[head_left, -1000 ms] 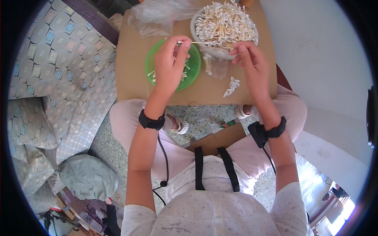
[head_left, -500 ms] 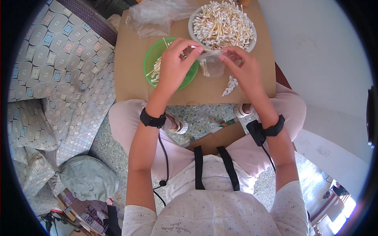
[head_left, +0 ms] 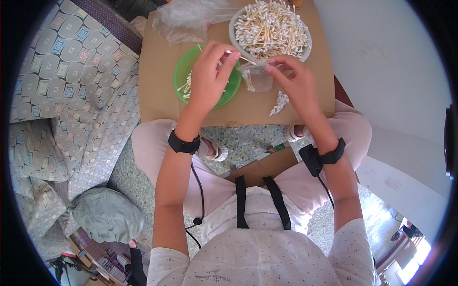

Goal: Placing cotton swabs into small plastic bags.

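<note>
One brown surface [head_left: 160,88] filled the upper middle of the frame. Two bowls sat on it: a whitish one [head_left: 232,37] at upper right, and a smaller green one [head_left: 230,94] to its lower left. Crumpled clear plastic [head_left: 183,23] lay near the upper left corner; how many pieces could not be told.

Two hands met above the middle. The right hand [head_left: 298,78] pinched the upper edge of one small clear bag [head_left: 263,83] between thumb and fingers. The left hand [head_left: 208,71], partly over the green bowl, had its thumb and fingers pinching one cotton swab [head_left: 244,58], thin, straw-coloured and white-tipped, slanting down to the bag's mouth; whether its tip was inside was unclear.

Swabs too many to count heaped the whitish bowl; several lay in the green one. One small bunch [head_left: 248,81] showed at the bag's left side, and one little white-tipped cluster [head_left: 279,104] lay below right.
</note>
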Demonstrator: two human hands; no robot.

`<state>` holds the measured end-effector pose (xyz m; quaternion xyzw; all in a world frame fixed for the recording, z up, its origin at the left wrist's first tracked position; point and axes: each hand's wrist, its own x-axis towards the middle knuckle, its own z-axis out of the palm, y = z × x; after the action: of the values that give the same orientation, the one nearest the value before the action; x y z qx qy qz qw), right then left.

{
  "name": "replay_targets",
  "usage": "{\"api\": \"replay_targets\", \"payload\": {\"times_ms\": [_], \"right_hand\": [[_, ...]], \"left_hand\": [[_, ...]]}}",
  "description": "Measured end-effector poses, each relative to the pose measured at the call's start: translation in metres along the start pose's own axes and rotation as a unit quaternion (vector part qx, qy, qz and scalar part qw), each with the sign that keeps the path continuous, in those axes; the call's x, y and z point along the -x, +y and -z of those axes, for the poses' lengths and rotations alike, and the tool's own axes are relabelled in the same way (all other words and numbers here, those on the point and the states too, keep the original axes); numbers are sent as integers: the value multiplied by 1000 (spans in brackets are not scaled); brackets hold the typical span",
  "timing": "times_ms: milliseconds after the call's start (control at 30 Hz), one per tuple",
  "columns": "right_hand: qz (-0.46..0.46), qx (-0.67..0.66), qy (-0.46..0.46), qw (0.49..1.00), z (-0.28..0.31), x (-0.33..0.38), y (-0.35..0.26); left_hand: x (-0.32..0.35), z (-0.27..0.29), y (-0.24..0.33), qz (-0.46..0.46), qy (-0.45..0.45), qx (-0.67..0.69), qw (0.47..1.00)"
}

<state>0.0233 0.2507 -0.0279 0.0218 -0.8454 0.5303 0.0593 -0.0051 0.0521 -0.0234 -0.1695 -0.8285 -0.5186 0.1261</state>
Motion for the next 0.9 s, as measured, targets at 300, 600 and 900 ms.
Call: {"api": "replay_targets", "payload": {"times_ms": [300, 600, 900], "right_hand": [[16, -21, -10, 1000, -3, 0, 4], [24, -29, -11, 999, -3, 2, 0], [23, -27, -10, 999, -2, 2, 1]], "left_hand": [[1, -5, -9, -104, -64, -57, 991], [2, -8, -2, 0, -71, 62, 996], [2, -1, -3, -4, -79, 15, 997]]}}
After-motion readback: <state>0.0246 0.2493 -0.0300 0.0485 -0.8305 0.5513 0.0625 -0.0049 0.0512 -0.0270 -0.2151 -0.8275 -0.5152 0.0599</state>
